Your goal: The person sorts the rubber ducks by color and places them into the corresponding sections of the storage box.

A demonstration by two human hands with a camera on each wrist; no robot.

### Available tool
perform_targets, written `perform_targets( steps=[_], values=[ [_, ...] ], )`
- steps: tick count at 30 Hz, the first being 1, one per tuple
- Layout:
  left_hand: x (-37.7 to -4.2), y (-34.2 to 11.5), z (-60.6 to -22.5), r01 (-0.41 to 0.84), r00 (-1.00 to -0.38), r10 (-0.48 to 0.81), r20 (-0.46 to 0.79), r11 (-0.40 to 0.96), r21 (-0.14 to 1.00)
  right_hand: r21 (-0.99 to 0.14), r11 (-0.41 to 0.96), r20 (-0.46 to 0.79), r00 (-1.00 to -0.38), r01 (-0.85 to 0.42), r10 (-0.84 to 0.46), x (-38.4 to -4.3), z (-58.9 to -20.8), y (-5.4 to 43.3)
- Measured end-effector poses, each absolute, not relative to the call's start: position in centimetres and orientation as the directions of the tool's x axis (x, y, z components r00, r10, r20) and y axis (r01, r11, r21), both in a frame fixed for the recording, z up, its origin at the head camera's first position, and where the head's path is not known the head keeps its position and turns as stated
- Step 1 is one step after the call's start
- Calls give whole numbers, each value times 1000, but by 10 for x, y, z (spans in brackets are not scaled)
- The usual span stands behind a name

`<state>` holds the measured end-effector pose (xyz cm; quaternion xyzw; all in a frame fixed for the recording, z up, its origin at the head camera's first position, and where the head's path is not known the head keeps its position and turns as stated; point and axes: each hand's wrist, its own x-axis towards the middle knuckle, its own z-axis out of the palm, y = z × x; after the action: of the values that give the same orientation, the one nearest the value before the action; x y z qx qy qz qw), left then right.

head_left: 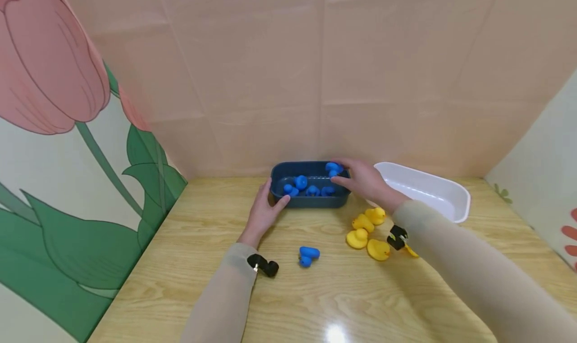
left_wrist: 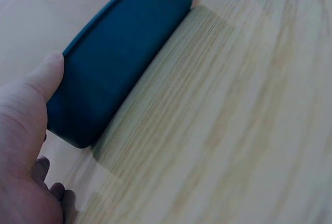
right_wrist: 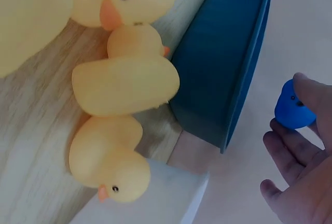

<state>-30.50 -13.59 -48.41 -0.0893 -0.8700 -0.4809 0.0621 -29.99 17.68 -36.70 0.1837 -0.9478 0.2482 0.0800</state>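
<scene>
A blue rubber duck is hanging over the right end of a dark blue tub, and the right hand is pinching it between thumb and fingers. The left hand is bracing the tub's near left corner, its thumb lying against the front and its fingers running along the end. The duck is probably weighing very little and is looking like soft, hollow vinyl, so it is likely calling for only a light squeeze. Its smooth skin may be offering some slip, but its rounded body is giving the surest hold, and breakage is seeming unlikely. The tub is appearing stiff and light, its rim and corners serving as the best places to steady it.

More blue ducks are lying inside the tub, while a lone blue duck is resting nearer the person. Yellow ducks are clustering to the right, in front of a white tray.

The pale wood-grain surface is reflecting a bright spot at its near edge. A creased pinkish sheet is covering the back, and a tulip print is filling the left side.
</scene>
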Motion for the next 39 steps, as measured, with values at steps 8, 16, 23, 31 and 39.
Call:
perform_targets(
  steps=[8,16,23,31,39],
  values=[
    [-305,-136,-484,226,-974,98,205,509,831,-441,835,218,-941,-331,-258,-313,-372,171],
    [-304,-136,-482,219,-976,97,197,515,829,-457,836,192,-951,-304,-241,-317,-371,167],
    [-303,-136,-481,213,-977,89,195,511,833,-459,823,214,-941,-335,-264,-311,-370,166],
    [-303,-136,-482,201,-979,88,182,510,836,-476,802,220,-932,-361,-289,-296,-367,165],
    [-304,-137,-483,213,-977,89,195,512,832,-474,789,219,-920,-390,-324,-281,-367,161]
  ],
)
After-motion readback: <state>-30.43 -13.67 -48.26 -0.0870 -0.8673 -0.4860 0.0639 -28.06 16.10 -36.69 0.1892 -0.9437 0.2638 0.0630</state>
